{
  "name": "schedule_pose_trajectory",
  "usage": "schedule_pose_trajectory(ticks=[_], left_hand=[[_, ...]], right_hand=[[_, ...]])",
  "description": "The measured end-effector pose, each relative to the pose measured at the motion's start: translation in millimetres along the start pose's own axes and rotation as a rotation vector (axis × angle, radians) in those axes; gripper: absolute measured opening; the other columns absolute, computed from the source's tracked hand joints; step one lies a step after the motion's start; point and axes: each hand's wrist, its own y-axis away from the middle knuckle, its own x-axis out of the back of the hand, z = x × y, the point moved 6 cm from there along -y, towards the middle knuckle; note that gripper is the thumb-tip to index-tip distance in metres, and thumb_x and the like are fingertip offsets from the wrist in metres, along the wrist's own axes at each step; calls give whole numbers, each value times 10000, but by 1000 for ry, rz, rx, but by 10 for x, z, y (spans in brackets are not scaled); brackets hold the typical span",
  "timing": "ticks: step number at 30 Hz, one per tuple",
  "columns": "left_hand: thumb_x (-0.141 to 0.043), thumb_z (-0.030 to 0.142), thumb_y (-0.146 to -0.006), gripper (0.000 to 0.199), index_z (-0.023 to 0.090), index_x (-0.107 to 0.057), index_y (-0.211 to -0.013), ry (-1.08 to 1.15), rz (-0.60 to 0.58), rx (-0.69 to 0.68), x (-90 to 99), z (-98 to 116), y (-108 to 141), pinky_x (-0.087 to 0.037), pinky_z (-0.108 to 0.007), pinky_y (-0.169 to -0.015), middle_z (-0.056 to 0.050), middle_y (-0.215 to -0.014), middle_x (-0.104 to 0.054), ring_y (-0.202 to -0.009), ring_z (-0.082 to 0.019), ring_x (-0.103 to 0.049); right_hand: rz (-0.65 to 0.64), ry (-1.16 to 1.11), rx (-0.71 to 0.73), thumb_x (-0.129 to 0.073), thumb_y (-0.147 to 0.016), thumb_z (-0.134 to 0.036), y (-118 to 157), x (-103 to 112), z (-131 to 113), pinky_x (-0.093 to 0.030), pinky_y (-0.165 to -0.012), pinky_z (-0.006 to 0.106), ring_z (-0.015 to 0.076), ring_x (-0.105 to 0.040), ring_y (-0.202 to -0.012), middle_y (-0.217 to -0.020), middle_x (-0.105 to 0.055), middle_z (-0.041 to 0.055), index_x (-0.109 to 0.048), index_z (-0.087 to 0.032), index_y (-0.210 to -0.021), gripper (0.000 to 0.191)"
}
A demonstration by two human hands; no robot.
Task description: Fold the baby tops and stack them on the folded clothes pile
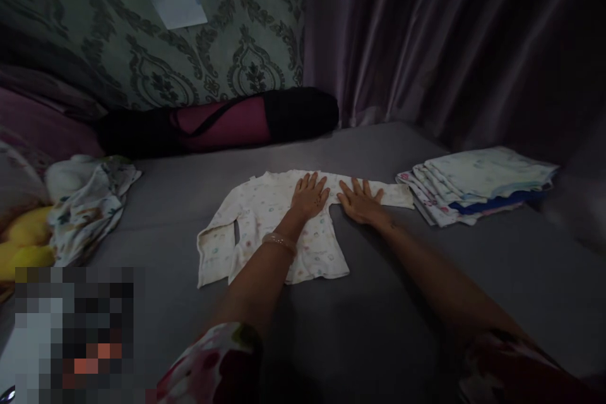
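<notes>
White shirt (269, 208), no readable writing, lies under both hands (311, 196).

Small long-sleeved shirt (267, 202), whitish, with a fine scattered print of small coloured motifs. The garment lies spread flat on a grey sheet (165, 202), its neckline directed away from the viewer and its hem toward the viewer. The right sleeve extends almost straight out to the side; the left sleeve slants outward and bends, its lower part directed toward the viewer. The hem is slightly wavy. Part of the body and a section of the hem are hidden from view.
</notes>
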Motion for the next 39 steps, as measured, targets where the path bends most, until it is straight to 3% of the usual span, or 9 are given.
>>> schedule_pose_trajectory(ticks=[10, 15, 17, 20, 23, 26, 29, 32, 39], left_hand=[[-223, 452, -988, 559, 216, -361, -1475, -5, -58, 22, 24, 22, 14, -158, -475, -1173, -96, -1572, -269, -1456, -309, -190], [-324, 598, -926, 688, 217, -284, -1499, 239, -290, 7, 28, -90, -43, -125, -460, -1182, -91, -1606, -147, -1479, -292, -78], [-379, 585, -912, 712, 190, -277, -1495, 412, -311, -7, 159, -186, -8, -234, -389, -1159, -112, -1596, -189, -1457, -258, -206], [-440, 451, -918, 576, 146, -417, -1406, 573, -131, 2, 562, -454, 205, -438, -312, -998, -145, -1474, -425, -1225, -212, -534], [-504, 402, -889, 449, 150, -557, -1257, 515, 96, 82, 1004, -870, 642, -493, -310, -877, -122, -1248, -612, -979, -189, -624], [-515, 362, -873, 398, 152, -590, -1203, 384, 143, 310, 1234, -1368, 1148, -501, -321, -819, -96, -1078, -674, -848, -182, -626], [-544, 334, -838, 381, 131, -611, -1154, 247, 212, 542, 1364, -1752, 1605, -486, -323, -850, -119, -1098, -664, -954, -217, -618], [-554, 360, -826, 422, 100, -605, -1154, 222, 189, 735, 1360, -1929, 1971, -491, -304, -787, -142, -1067, -669, -954, -239, -637], [-583, 501, -778, 421, 106, -665, -901, 228, 38, 829, 1266, -1959, 2374, -449, -279, -664, -115, -859, -690, -801, -224, -635]], right_hand=[[69, 111, -162, -120, -955, -581, 154, 101, 545, -57, -1055, 737, 413, -105, -1441, -1600, -181, 73, -213, -358, -1521, 615], [115, 86, -187, -122, -952, -586, 144, 73, 571, -51, -1049, 741, 418, -84, -1443, -1597, -186, 80, -220, -358, -1519, 618], [85, 81, -198, -120, -948, -592, 118, 85, 576, -71, -1032, 758, 421, -79, -1443, -1601, -169, 82, -202, -367, -1521, 622], [39, 103, -219, -163, -951, -571, 73, 147, 539, -113, -1013, 767, 429, -161, -1426, -1585, -206, 126, -238, -332, -1518, 620], [127, 162, -152, -260, -963, -448, 43, 259, 281, -154, -1058, 698, 392, -265, -1399, -1542, -277, 200, -355, -180, -1475, 585], [259, 153, 126, -267, -970, -360, 27, 297, -322, -177, -1130, 553, 313, -310, -1392, -1512, -338, 214, -395, -72, -1427, 555], [157, 108, 362, -253, -977, -347, -43, 143, -989, -151, -1171, 430, 254, -248, -1430, -1533, -319, 186, -362, -31, -1446, 576], [88, 69, 418, -231, -983, -400, -184, -3, -1442, -118, -1181, 414, 257, -185, -1452, -1562, -254, 173, -306, -12, -1474, 630], [104, 60, 281, -184, -975, -483, -456, -226, -1515, -88, -1177, 482, 293, -87, -1467, -1598, -120, 160, -188, -17, -1514, 713]])
